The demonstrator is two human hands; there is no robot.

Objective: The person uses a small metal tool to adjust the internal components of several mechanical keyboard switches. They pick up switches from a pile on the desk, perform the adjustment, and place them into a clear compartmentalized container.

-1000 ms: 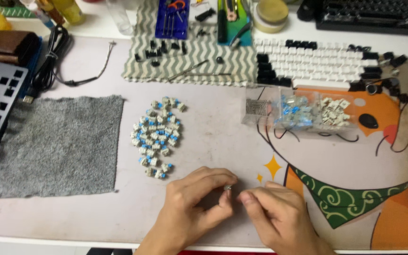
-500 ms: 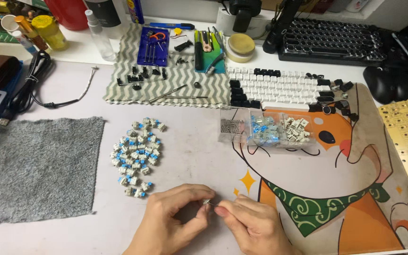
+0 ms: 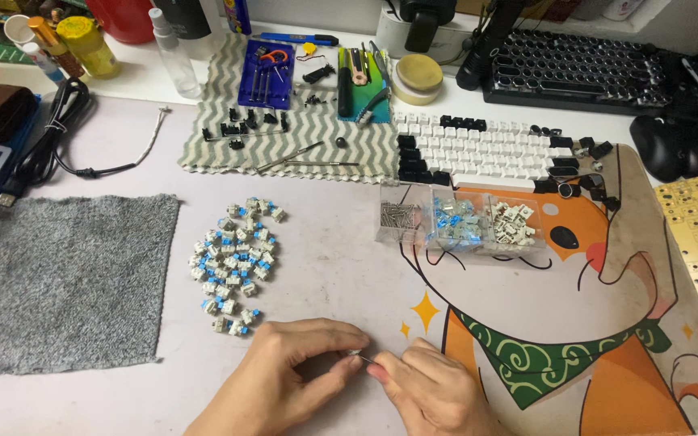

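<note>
Both my hands meet at the bottom middle of the desk mat. My left hand (image 3: 284,379) and my right hand (image 3: 430,391) pinch one small keyboard switch (image 3: 359,354) between their fingertips; a thin metal part pokes out of it. A pile of several blue-and-white keyboard switches (image 3: 234,262) lies just up and left of my left hand. A clear three-part box (image 3: 462,222) with springs, blue stems and white housings stands further up to the right.
A grey felt cloth (image 3: 50,278) lies at the left. A striped cloth (image 3: 300,129) at the back carries small tools and a blue tool case (image 3: 267,74). Rows of black and white keycaps (image 3: 486,149), a black keyboard (image 3: 575,69), bottles and a cable line the back.
The view has shifted down and left across the frames, so the desk appears further right and higher. My hands stay together on the small switch, fingers slightly re-gripped.
</note>
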